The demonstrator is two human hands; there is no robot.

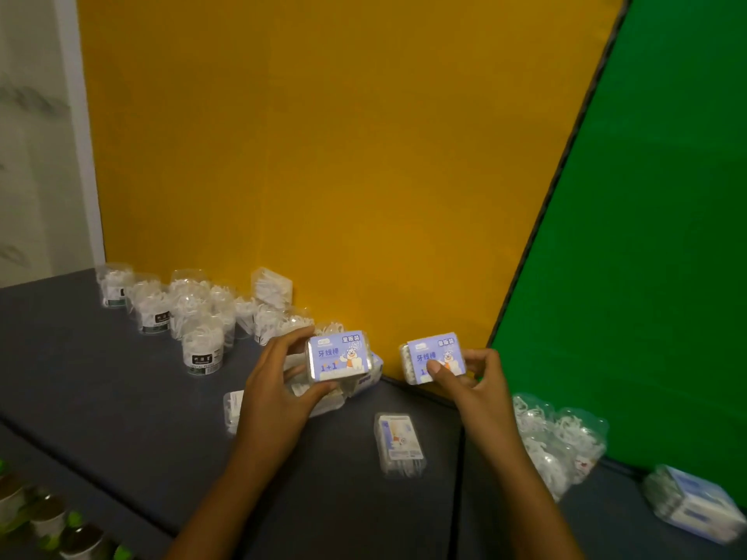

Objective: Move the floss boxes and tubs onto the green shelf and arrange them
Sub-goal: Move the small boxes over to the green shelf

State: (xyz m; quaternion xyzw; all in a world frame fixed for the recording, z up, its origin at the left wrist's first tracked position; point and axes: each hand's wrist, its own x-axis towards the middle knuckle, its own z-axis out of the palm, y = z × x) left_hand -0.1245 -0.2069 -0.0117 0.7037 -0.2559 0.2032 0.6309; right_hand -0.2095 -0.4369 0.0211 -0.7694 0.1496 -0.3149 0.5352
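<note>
Floss boxes are in both our hands, lifted above the dark grey desk (pixel 121 398). Our left hand (pixel 275 394) grips one purple-labelled floss box (pixel 338 355), thumb over its top edge and fingers (pixel 319 392) curled under the bottom, the label facing us. Our right hand (pixel 479 381) pinches a second floss box (pixel 432 357) of the same kind, thumb pressed on the label's lower part and the other fingers curled behind its right end. The two boxes are held near each other but apart, in front of the yellow back panel (pixel 323 155), just left of where it meets the green back panel (pixel 646 236).

Below the left hand's box more floss packs (pixel 364 377) lie in a loose heap, partly hidden by the hand, and another clear pack (pixel 233 410) shows at the wrist's left. One floss box lying flat (pixel 399 444) rests on the desk between our forearms. Further left, along the yellow panel, a cluster of clear floss tubs (pixel 178 313) stands upright, the nearest tub (pixel 202 351) with a dark label.

On the green side, a bundle of clear floss tubs (pixel 558 442) lies just right of our right forearm, and a stack of floss boxes (pixel 695 505) sits near the right edge, blurred. At the lower left corner some cups with dark lids (pixel 48 515) are visible; we cannot tell what they hold.
</note>
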